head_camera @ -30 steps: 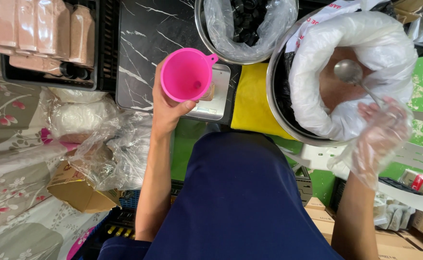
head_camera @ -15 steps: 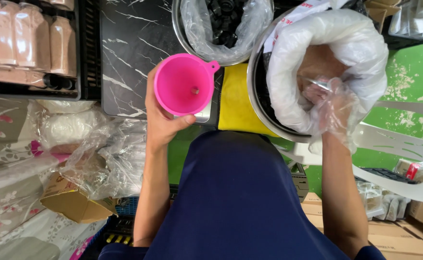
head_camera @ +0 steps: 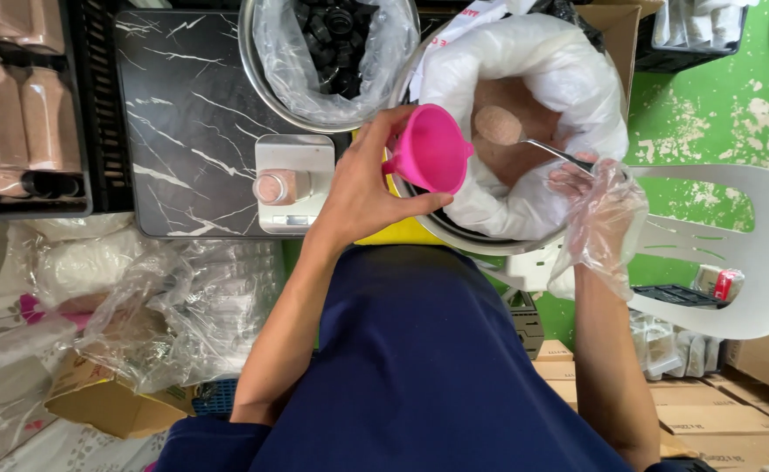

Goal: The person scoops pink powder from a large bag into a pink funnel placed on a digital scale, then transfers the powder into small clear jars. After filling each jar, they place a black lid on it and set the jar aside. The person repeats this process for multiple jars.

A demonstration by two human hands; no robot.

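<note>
Marble-patterned black board (head_camera: 183,105) covers the bench in front of you, with a small white scale (head_camera: 294,185) at its near right corner and a little jar (head_camera: 275,186) of pinkish powder standing on the scale. To the left of the board a black crate (head_camera: 87,114) holds filled jars (head_camera: 17,122). Beyond the scale sits a steel bowl (head_camera: 257,79) lined with clear plastic and full of black caps (head_camera: 336,35). Right of it a larger tub (head_camera: 454,234) carries a white bag (head_camera: 568,70) rolled open over brownish-pink powder (head_camera: 524,105). Crumpled clear bags (head_camera: 166,306) and a brown box (head_camera: 104,406) lie at your lower left on a flowered cloth. The floor (head_camera: 725,96) on the right is worn green paint, with a white plastic chair (head_camera: 743,253) on it and cardboard cartons (head_camera: 716,411) near your right knee.

Your left hand (head_camera: 362,188) is bare and curled around a pink funnel (head_camera: 428,149), thumb on the near side and fingers wrapped over the far side, holding it tilted above the tub's rim, just right of the scale and clear of the jar. Your right hand (head_camera: 598,201) wears a loose clear glove and pinches the handle of a metal spoon (head_camera: 511,131); its fingers are closed on the handle. The spoon's bowl is heaped with powder and hangs over the open bag, just beside the funnel's mouth but not touching it.
</note>
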